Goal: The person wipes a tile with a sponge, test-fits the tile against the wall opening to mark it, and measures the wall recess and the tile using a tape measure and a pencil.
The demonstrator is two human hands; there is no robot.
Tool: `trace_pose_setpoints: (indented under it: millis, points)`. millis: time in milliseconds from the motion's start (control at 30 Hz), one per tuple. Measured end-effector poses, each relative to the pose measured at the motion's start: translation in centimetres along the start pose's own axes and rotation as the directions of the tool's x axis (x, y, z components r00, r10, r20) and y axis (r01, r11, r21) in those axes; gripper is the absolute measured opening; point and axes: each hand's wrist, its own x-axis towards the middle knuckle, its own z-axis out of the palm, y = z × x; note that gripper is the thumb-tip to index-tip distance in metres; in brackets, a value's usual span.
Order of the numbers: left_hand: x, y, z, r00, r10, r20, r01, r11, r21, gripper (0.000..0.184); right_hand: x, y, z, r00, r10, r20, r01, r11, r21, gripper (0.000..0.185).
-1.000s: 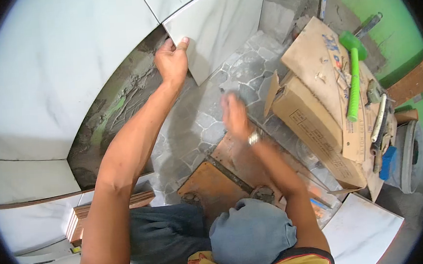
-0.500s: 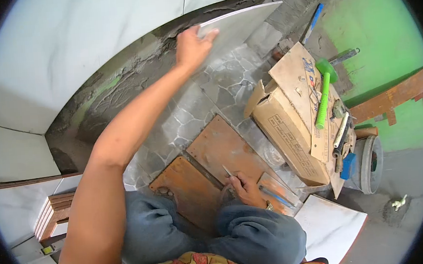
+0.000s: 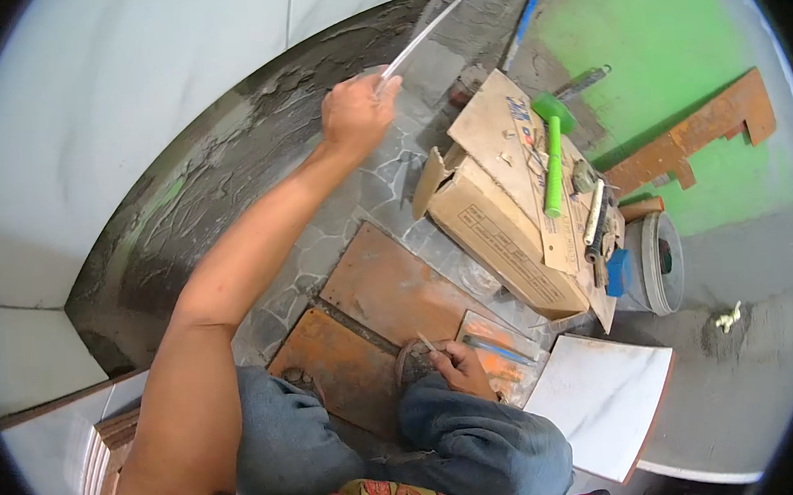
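Note:
Stretched out toward the wall, my left hand (image 3: 357, 114) grips a tile (image 3: 421, 43) by its edge. The tile is seen nearly edge-on, as a thin white strip. Behind it is wall coated in rough grey mortar (image 3: 251, 133). My right hand (image 3: 461, 372) rests by my right knee, closed around a thin, pale, pointed tool (image 3: 427, 342) whose kind I cannot make out. Beneath that hand lie two rusty brown boards (image 3: 408, 279) on the stone-patterned floor. A clear packet with a blue-handled item (image 3: 500, 349) lies beside the right hand.
A cardboard box (image 3: 497, 240) on the right bears a green mallet (image 3: 553, 168) and several small tools. Past it stands a clear bucket (image 3: 660, 266). A marbled white tile (image 3: 600, 399) lies at my right; stacked tiles (image 3: 99, 461) stand at the left. Large wall tiles (image 3: 156, 99) border the mortar.
The tile in my left hand has turned from showing its broad face to nearly edge-on. The view has shifted, so the box and tools appear further left. My right hand keeps the pointed tool.

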Motion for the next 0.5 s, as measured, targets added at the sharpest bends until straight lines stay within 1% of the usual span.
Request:
trace_pose_setpoints:
  millis: [100,200,300,400,500]
  points:
    - [-0.1,-1.0,0.6,0.999,0.0,-0.051,-0.002,1.0,-0.024,0.034,-0.3,0.1,0.5,0.999,0.013,0.033,-0.016,0.998,0.068,0.023]
    - [-0.4,-1.3,1.0,0.99,-0.056,-0.13,0.022,0.968,-0.251,0.034,-1.0,-1.7,0.7,0.995,-0.093,-0.028,0.094,0.995,0.036,0.023]
    - [-0.5,-1.4,-0.4,0.991,-0.077,-0.111,0.047,0.966,-0.253,0.035,-1.8,-2.0,0.5,0.977,-0.175,-0.123,0.18,0.983,0.023,0.023]
    - [0.1,-3.2,-1.2,0.989,-0.083,-0.123,0.05,0.968,-0.246,0.032,-3.4,0.1,-0.8,0.998,-0.059,-0.001,0.058,0.993,0.1,0.023]
    - [1.5,-2.3,-2.7,0.98,-0.114,-0.166,0.075,0.972,-0.225,0.029,-3.3,3.0,-0.9,0.998,-0.059,-0.013,0.06,0.993,0.099,0.023]
